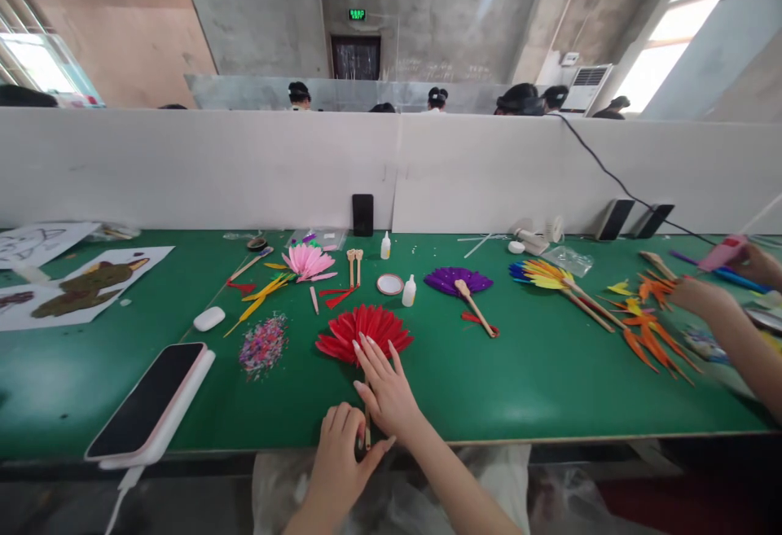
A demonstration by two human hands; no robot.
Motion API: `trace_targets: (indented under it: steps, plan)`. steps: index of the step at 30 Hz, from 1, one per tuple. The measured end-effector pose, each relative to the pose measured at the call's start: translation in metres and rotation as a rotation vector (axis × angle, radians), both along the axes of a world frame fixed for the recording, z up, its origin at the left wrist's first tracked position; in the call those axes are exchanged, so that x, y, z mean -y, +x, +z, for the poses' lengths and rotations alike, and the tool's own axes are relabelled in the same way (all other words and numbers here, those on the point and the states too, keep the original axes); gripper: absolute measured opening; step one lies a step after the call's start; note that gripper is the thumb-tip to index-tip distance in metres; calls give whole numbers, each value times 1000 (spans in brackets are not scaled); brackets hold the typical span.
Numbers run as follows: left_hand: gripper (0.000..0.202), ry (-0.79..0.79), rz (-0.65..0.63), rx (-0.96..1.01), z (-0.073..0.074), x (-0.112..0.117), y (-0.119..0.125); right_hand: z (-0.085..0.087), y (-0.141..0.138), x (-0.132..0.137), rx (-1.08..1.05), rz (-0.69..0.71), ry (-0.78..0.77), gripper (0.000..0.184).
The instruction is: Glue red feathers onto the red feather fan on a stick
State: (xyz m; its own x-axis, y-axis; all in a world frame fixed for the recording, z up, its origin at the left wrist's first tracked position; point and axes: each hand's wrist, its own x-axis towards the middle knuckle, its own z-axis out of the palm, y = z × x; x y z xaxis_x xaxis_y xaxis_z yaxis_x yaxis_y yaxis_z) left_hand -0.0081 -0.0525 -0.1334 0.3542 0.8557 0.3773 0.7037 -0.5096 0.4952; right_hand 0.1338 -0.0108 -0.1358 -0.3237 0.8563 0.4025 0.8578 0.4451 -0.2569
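A red feather fan point(366, 330) lies on the green table in front of me, feathers spread away from me. Its thin wooden handle point(367, 431) points toward the table's front edge. My right hand point(388, 392) rests over the base of the feathers, fingers stretched out flat, covering where feathers and handle meet. Curled around the lower handle is my left hand point(342, 441), with its thumb extended to the right. Beyond the fan stand a small white glue bottle point(409, 291) and a round white dish point(389, 284).
A phone point(150, 405) on a white power bank, a white case point(208, 319) and a pile of colourful bits point(264, 346) lie left. Pink point(309, 262) and purple point(458, 281) fans flank mine. At right, a co-worker's hand point(702, 295) is near orange feathers point(653, 331).
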Motion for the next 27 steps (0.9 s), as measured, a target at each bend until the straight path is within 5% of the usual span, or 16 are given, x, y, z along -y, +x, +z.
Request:
trace_targets:
  steps: [4,10,15,27]
  plan:
    - [30,29,-86,6,3,-6,0,21,2,-6,7,130,-24,55]
    - [19,106,-283,-6,5,-1,2,51,1,-44,82,588,-125,47]
    - [20,157,-380,-28,3,0,6,48,2,-72,120,761,-166,50]
    - [19,142,-417,95,-10,-19,0,36,3,-86,96,870,-350,55]
